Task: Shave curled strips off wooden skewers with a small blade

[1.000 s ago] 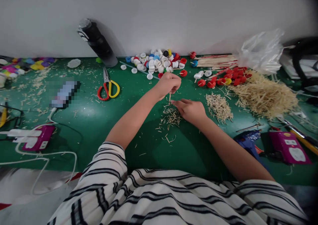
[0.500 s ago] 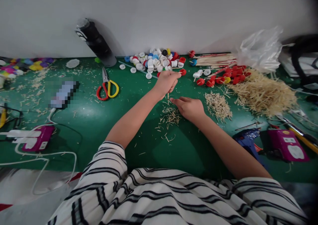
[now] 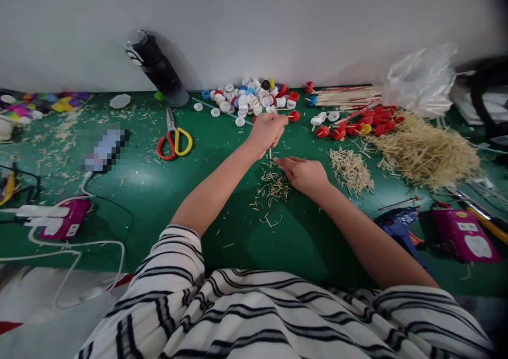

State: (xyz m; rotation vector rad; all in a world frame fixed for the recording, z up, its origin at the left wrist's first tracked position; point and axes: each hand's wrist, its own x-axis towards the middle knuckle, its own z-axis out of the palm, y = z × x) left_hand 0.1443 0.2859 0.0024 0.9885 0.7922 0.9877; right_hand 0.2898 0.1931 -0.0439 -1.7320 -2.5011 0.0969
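Note:
My left hand (image 3: pixel 266 132) is closed around a thin wooden stick (image 3: pixel 270 154), whose lower end pokes out beneath the fist and points down at the table. Just below and to the right, my right hand (image 3: pixel 307 175) is pinched near that end. A small dark bit shows at its fingertips, too small to make out. Curled wood shavings (image 3: pixel 275 187) lie scattered under both hands. A red bottle cap with a stick through it (image 3: pixel 294 116) is beside the left knuckles. Right of my right hand sits a small heap of short shavings (image 3: pixel 351 171).
Behind the hands lie mixed bottle caps (image 3: pixel 248 102), wooden sticks (image 3: pixel 347 97) and red caps on sticks (image 3: pixel 373 122). A large shavings pile (image 3: pixel 432 147) and blue glue gun (image 3: pixel 400 224) are right. Scissors (image 3: pixel 174 139), black bottle (image 3: pixel 162 71) and phone (image 3: pixel 105 150) are left.
The view has shifted slightly, so the table's things appear a little further right. Both hands keep nearly the same pose, the right one slightly lower beside the stick's end.

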